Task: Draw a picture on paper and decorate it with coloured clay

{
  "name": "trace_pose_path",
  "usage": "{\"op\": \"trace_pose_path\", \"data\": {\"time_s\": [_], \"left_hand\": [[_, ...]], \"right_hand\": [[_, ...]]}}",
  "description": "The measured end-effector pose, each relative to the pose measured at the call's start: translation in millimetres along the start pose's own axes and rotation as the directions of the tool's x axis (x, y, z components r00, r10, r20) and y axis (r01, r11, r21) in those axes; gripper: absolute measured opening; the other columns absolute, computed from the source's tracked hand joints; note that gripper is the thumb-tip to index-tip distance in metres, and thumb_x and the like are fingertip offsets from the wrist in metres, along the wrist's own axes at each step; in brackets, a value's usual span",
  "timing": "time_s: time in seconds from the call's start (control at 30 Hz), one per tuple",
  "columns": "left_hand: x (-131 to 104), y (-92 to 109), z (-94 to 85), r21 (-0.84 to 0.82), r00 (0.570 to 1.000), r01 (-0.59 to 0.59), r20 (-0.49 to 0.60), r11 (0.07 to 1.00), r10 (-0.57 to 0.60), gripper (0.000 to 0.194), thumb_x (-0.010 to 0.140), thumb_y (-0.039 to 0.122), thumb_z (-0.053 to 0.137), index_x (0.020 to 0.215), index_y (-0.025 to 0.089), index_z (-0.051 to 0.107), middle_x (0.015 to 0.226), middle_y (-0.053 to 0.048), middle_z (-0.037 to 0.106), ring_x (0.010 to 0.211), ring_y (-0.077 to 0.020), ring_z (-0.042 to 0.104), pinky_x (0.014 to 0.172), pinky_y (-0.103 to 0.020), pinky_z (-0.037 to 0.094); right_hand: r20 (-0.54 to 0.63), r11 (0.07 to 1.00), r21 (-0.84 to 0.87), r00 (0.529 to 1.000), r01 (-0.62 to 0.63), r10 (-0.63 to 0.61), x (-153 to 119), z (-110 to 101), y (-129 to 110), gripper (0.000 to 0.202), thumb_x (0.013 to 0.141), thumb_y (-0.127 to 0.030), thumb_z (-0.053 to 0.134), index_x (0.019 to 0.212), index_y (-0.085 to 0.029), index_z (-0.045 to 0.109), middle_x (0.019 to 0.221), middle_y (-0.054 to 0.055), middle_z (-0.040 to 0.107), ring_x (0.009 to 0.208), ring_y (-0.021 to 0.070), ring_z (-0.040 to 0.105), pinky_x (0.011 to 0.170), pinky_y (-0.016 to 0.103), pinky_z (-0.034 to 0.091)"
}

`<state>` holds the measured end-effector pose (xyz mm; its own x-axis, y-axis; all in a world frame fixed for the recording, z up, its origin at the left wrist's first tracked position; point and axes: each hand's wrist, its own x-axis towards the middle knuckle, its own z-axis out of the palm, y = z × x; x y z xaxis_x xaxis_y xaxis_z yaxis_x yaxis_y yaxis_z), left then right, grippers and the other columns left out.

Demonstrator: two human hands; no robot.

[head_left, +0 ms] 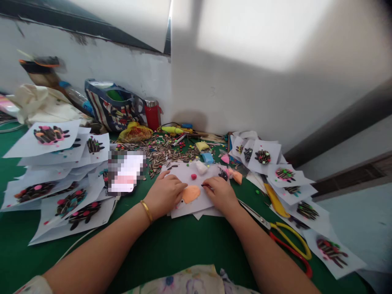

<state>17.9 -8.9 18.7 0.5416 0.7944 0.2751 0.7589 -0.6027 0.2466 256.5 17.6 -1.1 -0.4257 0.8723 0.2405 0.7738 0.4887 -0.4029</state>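
A flattened orange clay shape [191, 193] lies on white paper [179, 212] between my hands, with a small dark dot near its left end. My left hand [165, 195] rests on the paper at the left, fingers stretched out, their tips by the orange clay. On the right, my right hand [219, 192] is closed in a pinch at the clay's edge. A small dark piece [202, 185] shows at its fingertips, too small to name. Just above the orange clay sit a red clay ball [193, 177] and a white clay lump [201, 167].
Sunflower seeds [159, 152] are scattered behind the paper, with clay packs around. Seed-decorated sheets are stacked left [70, 171] and right [284, 175]. Scissors [272, 226] lie by my right forearm, a phone [125, 173] by my left hand. A red flask [152, 115] stands behind.
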Motion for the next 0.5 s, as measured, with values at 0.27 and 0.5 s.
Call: {"op": "trace_pose_path", "data": {"time_s": [0.27, 0.5], "left_hand": [[3.0, 2.0, 9.3, -0.084, 0.995, -0.017, 0.101, 0.996, 0.026, 0.033, 0.093, 0.023, 0.05, 0.125, 0.025, 0.059, 0.116, -0.003, 0.069, 0.104, -0.021, 0.058, 0.094, -0.036, 0.04], [3.7, 0.9, 10.4, -0.091, 0.993, 0.004, 0.116, 0.996, 0.007, 0.032, 0.094, 0.025, 0.049, 0.124, 0.026, 0.06, 0.111, -0.004, 0.07, 0.1, -0.0218, 0.058, 0.09, -0.036, 0.041]], "right_hand": [[0.027, 0.983, -0.179, 0.999, 0.039, -0.035, 3.5, 7.9, -1.7, 0.024, 0.089, -0.015, 0.055, 0.104, -0.022, 0.073, 0.096, 0.007, 0.068, 0.094, 0.0212, 0.055, 0.087, 0.032, 0.04], [0.162, 0.94, -0.337, 0.987, 0.056, -0.001, -8.0, -4.5, -11.7, 0.042, 0.086, -0.015, 0.056, 0.124, -0.031, 0.064, 0.111, 0.008, 0.062, 0.103, 0.0244, 0.049, 0.087, 0.036, 0.035]]}}
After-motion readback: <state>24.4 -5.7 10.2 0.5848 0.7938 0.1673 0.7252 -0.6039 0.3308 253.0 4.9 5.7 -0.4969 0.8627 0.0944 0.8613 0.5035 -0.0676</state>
